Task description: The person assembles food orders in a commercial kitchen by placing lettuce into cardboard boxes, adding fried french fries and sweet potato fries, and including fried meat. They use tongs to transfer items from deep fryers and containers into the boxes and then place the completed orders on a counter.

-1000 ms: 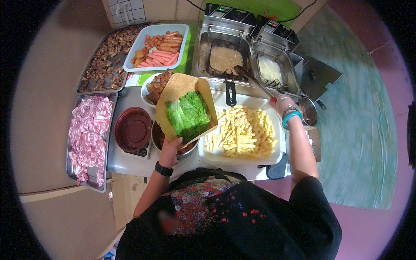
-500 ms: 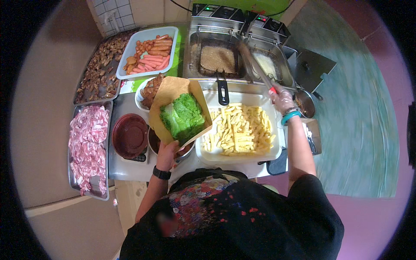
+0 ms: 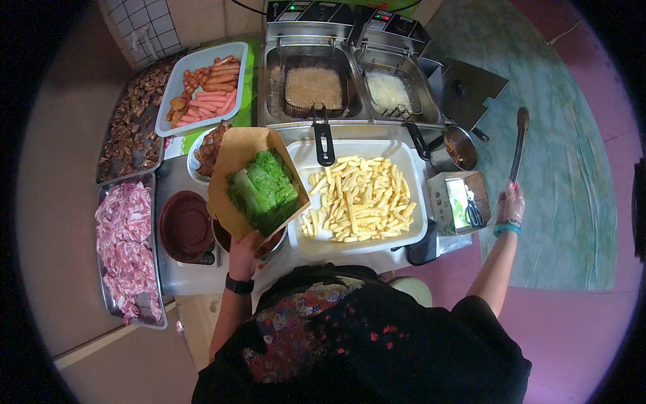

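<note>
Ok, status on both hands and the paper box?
Left hand gripping open paper box, lettuce inside. Gloved right hand holding long utensil. Fries tray between the hands.

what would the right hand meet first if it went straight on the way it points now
The way looks free: beyond the long utensil it holds, the right hand has only green tabletop along that line, though its height above is unclear.

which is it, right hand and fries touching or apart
Apart. The head view shows the right hand out to the right of the fries, with an open box between them.
</note>
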Demonstrator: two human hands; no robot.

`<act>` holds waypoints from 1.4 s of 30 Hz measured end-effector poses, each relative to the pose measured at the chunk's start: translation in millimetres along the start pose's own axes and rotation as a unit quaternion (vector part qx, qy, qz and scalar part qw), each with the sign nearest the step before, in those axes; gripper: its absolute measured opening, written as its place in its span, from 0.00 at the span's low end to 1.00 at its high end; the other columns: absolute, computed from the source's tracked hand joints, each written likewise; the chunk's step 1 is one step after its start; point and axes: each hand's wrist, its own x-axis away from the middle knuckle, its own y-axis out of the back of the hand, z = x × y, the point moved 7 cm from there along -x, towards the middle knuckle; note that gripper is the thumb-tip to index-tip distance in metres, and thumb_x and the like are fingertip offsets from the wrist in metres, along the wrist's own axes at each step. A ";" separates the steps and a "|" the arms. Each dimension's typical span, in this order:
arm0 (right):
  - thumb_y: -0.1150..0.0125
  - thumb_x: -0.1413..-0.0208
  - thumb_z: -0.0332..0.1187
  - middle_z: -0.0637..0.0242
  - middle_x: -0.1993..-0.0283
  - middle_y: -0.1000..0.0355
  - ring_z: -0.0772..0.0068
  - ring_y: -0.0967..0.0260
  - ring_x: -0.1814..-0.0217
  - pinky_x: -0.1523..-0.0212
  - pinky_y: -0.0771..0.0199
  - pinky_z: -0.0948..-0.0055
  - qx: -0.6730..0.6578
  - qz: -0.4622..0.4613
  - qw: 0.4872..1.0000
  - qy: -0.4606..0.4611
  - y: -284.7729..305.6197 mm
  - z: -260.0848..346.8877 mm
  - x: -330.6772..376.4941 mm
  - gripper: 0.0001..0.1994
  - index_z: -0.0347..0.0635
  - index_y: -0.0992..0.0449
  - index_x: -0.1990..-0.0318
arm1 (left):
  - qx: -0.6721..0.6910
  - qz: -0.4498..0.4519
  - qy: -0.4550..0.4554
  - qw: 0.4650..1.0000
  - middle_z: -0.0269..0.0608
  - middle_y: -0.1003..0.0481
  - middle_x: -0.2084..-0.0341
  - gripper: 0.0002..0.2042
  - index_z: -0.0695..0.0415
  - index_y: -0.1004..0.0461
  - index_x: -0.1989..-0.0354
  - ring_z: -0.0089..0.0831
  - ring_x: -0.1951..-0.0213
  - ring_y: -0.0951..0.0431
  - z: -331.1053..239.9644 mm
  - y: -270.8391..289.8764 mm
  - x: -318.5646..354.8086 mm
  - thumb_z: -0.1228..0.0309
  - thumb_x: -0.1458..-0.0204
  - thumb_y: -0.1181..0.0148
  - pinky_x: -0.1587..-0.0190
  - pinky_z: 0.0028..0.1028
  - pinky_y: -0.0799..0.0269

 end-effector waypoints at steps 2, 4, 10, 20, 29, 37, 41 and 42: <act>0.46 0.50 0.35 0.72 0.70 0.34 0.78 0.37 0.72 0.71 0.35 0.79 0.098 0.017 0.995 0.011 1.2 -29.8 -17.9 0.17 0.42 0.35 0.52 | 0.039 0.005 0.082 0.996 0.39 0.31 0.67 0.13 0.60 0.35 0.57 0.31 0.64 0.28 -3.9 9.0 8.8 0.74 0.52 0.52 0.69 0.26 0.31; 0.49 0.49 0.36 0.59 0.54 0.34 0.65 0.35 0.55 0.57 0.34 0.71 0.444 0.108 0.879 0.138 -22.0 -46.4 -34.1 0.20 0.39 0.36 0.49 | -0.239 0.108 0.082 0.961 0.44 0.31 0.63 0.14 0.62 0.32 0.56 0.34 0.63 0.28 -6.2 16.5 22.4 0.70 0.50 0.52 0.64 0.28 0.31; 0.48 0.49 0.36 0.59 0.53 0.35 0.65 0.36 0.55 0.56 0.35 0.70 0.149 0.439 0.883 0.068 -299.2 -63.0 127.9 0.20 0.40 0.36 0.49 | 0.201 -0.057 -0.046 0.977 0.49 0.50 0.46 0.32 0.57 0.60 0.42 0.38 0.45 0.49 -67.4 9.0 16.2 0.68 0.54 0.50 0.43 0.35 0.55; 0.47 0.50 0.37 0.59 0.51 0.36 0.65 0.37 0.54 0.55 0.36 0.69 0.167 0.691 0.687 0.152 -445.2 -38.3 317.0 0.20 0.41 0.36 0.49 | 0.264 -0.090 0.024 0.960 0.53 0.33 0.60 0.43 0.51 0.78 0.38 0.38 0.65 0.29 -33.1 -41.6 -33.5 0.72 0.58 0.52 0.68 0.30 0.31; 0.47 0.51 0.37 0.59 0.49 0.38 0.65 0.38 0.53 0.55 0.37 0.67 0.154 0.719 0.667 0.115 -443.7 -28.7 345.7 0.21 0.42 0.36 0.49 | 0.308 -0.053 0.048 0.949 0.60 0.39 0.52 0.42 0.54 0.80 0.39 0.41 0.62 0.29 -37.3 -35.0 -28.0 0.70 0.55 0.54 0.63 0.33 0.32; 0.46 0.52 0.38 0.59 0.47 0.39 0.64 0.39 0.52 0.54 0.38 0.66 0.114 0.724 0.680 0.021 -420.3 -26.3 348.0 0.21 0.44 0.35 0.49 | 0.354 -0.048 0.064 0.932 0.59 0.39 0.51 0.40 0.52 0.77 0.38 0.45 0.61 0.31 -38.3 -36.0 -26.6 0.73 0.54 0.57 0.60 0.35 0.32; 0.45 0.52 0.38 0.59 0.46 0.40 0.64 0.39 0.52 0.54 0.39 0.66 0.081 0.721 0.685 -0.060 -393.1 -18.6 338.8 0.22 0.44 0.35 0.49 | 0.335 -0.070 0.055 0.938 0.58 0.38 0.52 0.39 0.50 0.76 0.38 0.45 0.61 0.31 -66.4 -19.8 7.5 0.76 0.56 0.59 0.61 0.36 0.33; 0.45 0.52 0.38 0.59 0.46 0.40 0.64 0.39 0.52 0.54 0.39 0.66 0.069 0.720 0.686 -0.085 -386.5 -16.4 338.0 0.22 0.44 0.35 0.49 | 0.328 -0.067 0.083 0.939 0.58 0.38 0.52 0.40 0.50 0.76 0.38 0.45 0.61 0.32 -87.1 -5.6 32.3 0.77 0.57 0.60 0.61 0.36 0.34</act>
